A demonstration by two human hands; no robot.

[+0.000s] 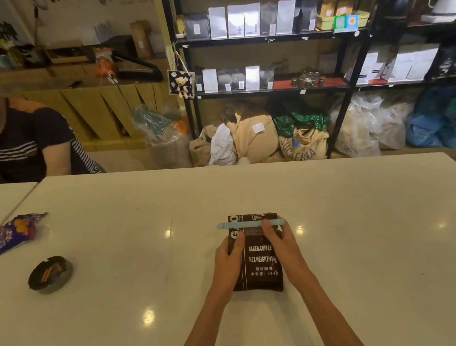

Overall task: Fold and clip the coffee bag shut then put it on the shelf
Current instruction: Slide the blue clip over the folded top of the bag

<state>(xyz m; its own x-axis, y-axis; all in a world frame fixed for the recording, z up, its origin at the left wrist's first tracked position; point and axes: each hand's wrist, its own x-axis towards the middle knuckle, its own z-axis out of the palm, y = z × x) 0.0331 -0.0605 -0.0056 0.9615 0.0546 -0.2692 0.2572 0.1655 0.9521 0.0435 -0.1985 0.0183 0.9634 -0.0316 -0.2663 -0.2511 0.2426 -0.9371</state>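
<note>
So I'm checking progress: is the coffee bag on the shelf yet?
No, the coffee bag lies on the white table with both hands on it.

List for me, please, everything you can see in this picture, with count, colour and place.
coffee bag: one, dark brown, on the table between the hands
clip: one, pale blue, across the bag's folded top
table: one, white, foreground
snack packet: one, purple and red, table left
ashtray: one, black, table left
shelf: black, behind, holding many bags
sacks: several, floor under shelf
seated person: one, left
left hand: on bag
right hand: on bag and clip
</note>
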